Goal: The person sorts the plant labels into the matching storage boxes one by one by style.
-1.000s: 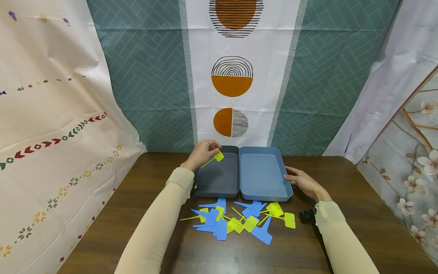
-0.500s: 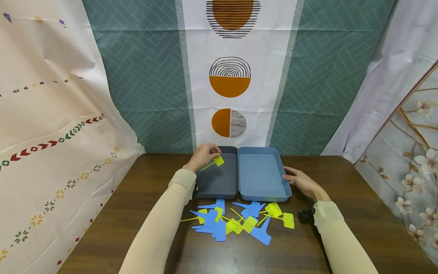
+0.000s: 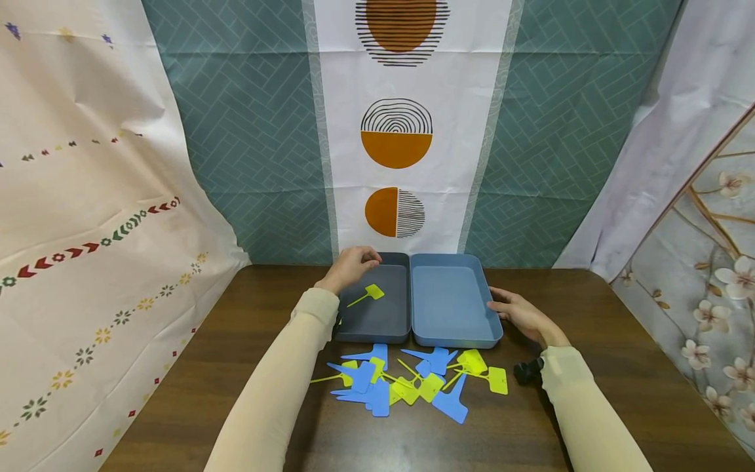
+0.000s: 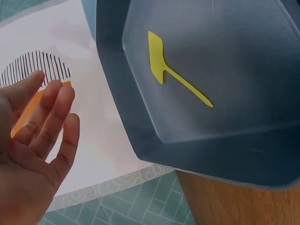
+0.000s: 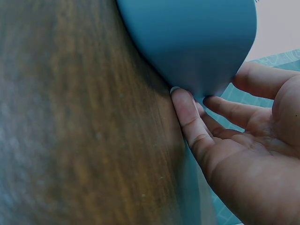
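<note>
A yellow tag (image 3: 374,292) is in the dark grey tray (image 3: 383,319), apart from my fingers; the left wrist view shows the same yellow tag (image 4: 157,58) over the tray floor. My left hand (image 3: 352,267) is over the tray's left side with relaxed, slightly bent fingers and nothing between them, as the left wrist view of the hand (image 4: 42,136) shows. At the right side of the blue tray (image 3: 454,298), my right hand (image 3: 522,314) touches the outer wall with its fingertips; in the right wrist view the hand (image 5: 243,136) rests against the tray's corner (image 5: 197,51).
Blue tags (image 3: 451,403) and yellow tags (image 3: 498,380) lie loosely overlapping on the brown table (image 3: 236,341) in front of the two trays, which stand side by side. A patterned curtain (image 3: 253,131) hangs behind the table.
The yellow tag has left my left hand's fingers and is lower, in the dark grey tray. My left fingers have let go of it. My right hand stays at the blue tray.
</note>
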Available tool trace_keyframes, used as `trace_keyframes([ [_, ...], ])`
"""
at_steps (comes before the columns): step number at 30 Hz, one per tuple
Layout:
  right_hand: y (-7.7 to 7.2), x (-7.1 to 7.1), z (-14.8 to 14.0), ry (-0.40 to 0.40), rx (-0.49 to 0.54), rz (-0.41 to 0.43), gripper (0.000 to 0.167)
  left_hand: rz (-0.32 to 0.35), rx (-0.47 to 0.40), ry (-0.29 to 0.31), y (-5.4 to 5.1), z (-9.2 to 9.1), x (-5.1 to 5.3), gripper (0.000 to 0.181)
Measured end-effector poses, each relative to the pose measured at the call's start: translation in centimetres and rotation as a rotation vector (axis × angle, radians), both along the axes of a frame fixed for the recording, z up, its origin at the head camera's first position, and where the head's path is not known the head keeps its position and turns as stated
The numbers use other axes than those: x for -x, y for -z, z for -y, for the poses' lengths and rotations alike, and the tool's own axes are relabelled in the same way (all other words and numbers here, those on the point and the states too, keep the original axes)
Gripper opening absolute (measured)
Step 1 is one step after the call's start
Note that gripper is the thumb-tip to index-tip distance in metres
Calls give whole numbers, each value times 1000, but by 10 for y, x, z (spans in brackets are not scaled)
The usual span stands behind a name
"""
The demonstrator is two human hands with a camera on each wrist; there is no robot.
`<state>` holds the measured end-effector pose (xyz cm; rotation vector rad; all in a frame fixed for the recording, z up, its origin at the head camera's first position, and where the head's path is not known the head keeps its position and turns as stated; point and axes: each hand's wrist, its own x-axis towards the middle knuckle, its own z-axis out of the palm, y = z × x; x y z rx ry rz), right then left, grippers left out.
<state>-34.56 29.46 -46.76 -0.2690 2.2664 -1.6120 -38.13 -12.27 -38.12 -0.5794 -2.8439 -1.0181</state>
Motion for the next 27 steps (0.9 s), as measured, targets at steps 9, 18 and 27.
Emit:
trace_keyframes([
  [9, 1, 1, -1, -3, -8, -2, 70, 10, -22, 18, 1, 2, -1, 18],
  [18, 2, 1, -3, -23, -6, -15, 69, 38, -119, 21, -1, 7, -11, 17],
  [27, 2, 1, -4, -42, 7, -29, 70, 24, -194, 45, -2, 11, -18, 18],
])
